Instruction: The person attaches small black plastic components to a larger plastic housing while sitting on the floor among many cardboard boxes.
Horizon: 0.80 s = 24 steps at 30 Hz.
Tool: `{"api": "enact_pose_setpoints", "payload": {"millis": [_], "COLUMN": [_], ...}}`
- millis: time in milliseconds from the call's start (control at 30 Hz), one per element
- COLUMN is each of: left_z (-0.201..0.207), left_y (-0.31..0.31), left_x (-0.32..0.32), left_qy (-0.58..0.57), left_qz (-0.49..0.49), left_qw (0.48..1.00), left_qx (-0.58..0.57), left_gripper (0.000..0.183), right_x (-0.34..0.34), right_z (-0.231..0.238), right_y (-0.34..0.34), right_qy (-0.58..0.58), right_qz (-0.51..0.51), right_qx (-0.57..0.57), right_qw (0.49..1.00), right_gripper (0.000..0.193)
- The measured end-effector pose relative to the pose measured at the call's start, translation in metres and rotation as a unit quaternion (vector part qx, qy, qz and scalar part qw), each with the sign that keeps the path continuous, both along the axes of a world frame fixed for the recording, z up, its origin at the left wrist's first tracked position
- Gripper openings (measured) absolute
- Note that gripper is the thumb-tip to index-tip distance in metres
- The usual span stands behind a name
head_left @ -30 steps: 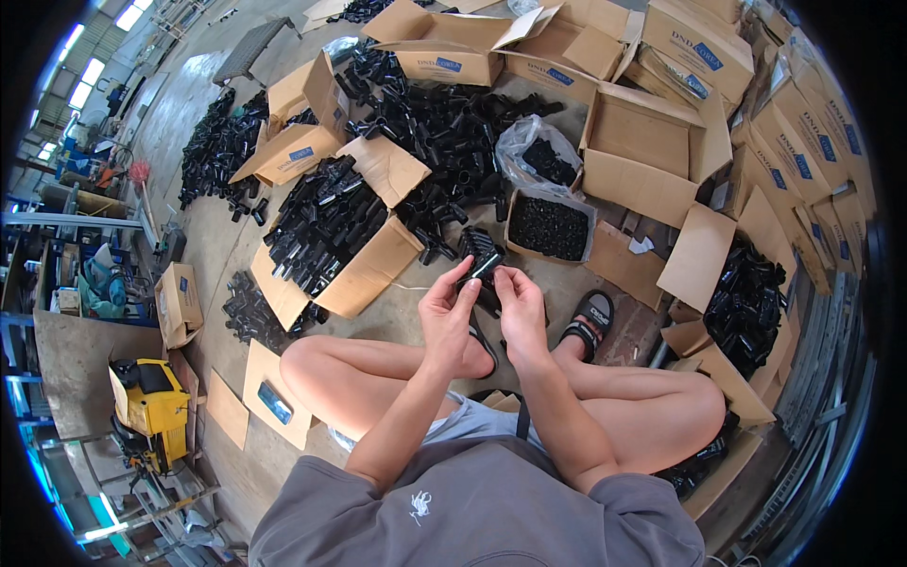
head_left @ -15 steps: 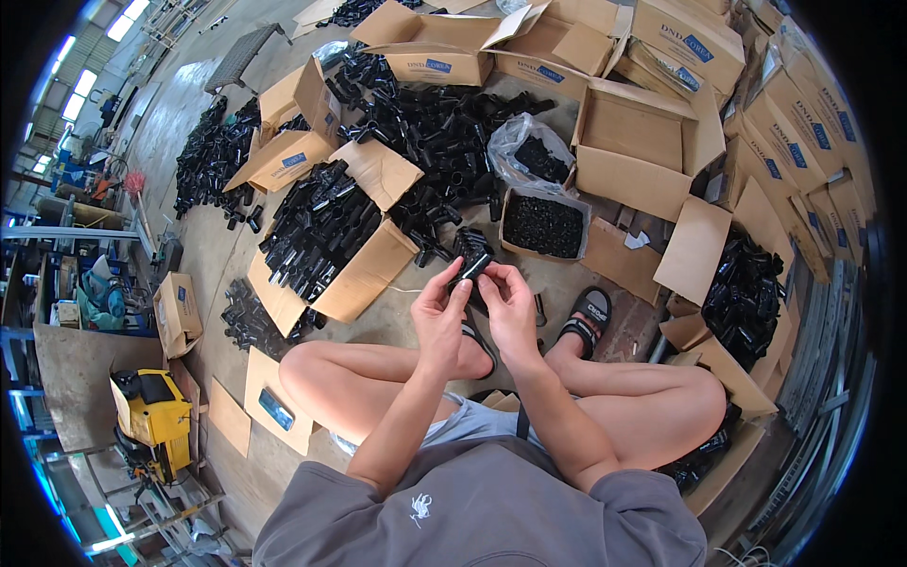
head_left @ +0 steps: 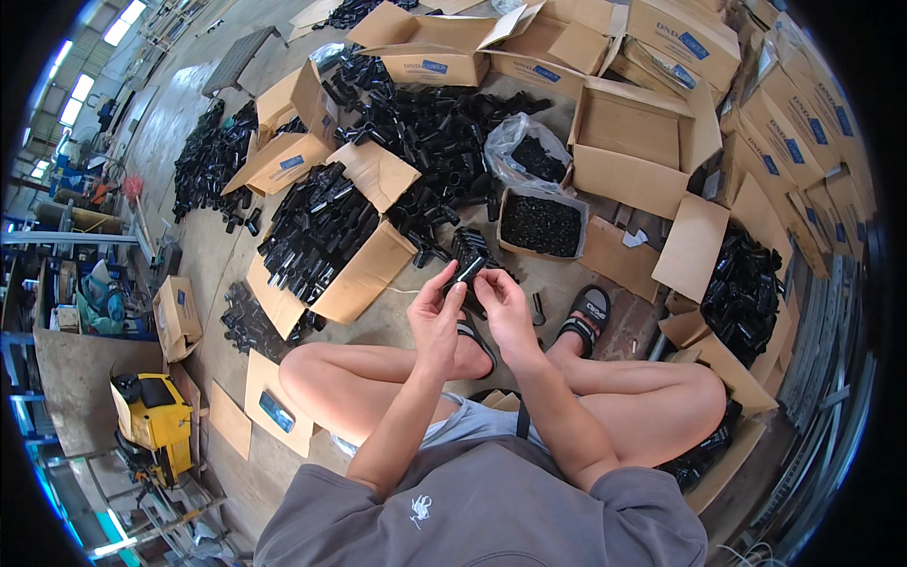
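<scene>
My left hand and my right hand meet in front of my crossed legs, fingers pinched round a glossy black tube-shaped part. Fingertips and thumbs cover much of it, so its exact shape is hard to make out. Just beyond my fingers sit more black parts, partly behind the held one. A small carton of tiny black pieces stands to the far right of my hands. To the left is an open box filled with black tubular parts.
A big heap of black parts spreads over the floor ahead. Open cartons stand at the back right, and another box of parts is beside my right knee. A phone lies on cardboard at the left, near a yellow machine.
Both hands have shifted slightly and the black part between them has turned a little. My fingertips have changed position on it. The surroundings stay as they were.
</scene>
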<state>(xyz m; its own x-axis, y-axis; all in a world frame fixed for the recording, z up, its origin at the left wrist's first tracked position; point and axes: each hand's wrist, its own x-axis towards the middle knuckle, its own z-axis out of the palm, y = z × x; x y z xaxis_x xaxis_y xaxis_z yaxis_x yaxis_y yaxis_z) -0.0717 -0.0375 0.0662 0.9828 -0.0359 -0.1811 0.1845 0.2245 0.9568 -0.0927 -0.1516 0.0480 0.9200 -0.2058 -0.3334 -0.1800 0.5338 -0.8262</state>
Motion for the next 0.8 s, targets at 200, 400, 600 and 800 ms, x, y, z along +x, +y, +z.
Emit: {"api": "enact_pose_setpoints", "payload": {"millis": [200, 400, 600, 800], "left_z": [-0.002, -0.009, 0.007, 0.036], "left_y": [-0.012, -0.005, -0.027, -0.072], "left_x": [0.000, -0.005, -0.010, -0.001], "left_qy": [-0.017, -0.036, -0.050, -0.126], "left_qz": [-0.040, -0.039, -0.061, -0.134], "left_qw": [0.999, 0.998, 0.996, 0.972], "left_qx": [0.024, 0.019, 0.039, 0.147], "left_gripper": [0.036, 0.040, 0.039, 0.036], "right_x": [-0.002, 0.001, -0.008, 0.010], "right_z": [-0.015, -0.014, -0.012, -0.031], "right_y": [-0.001, 0.010, -0.001, -0.011], "right_qy": [-0.045, -0.026, -0.053, -0.104], "right_qz": [-0.080, -0.082, -0.134, -0.284], "right_qx": [0.002, -0.111, -0.109, 0.008], "right_qw": [0.996, 0.990, 0.984, 0.953], "right_gripper": [0.017, 0.020, 0.019, 0.030]}}
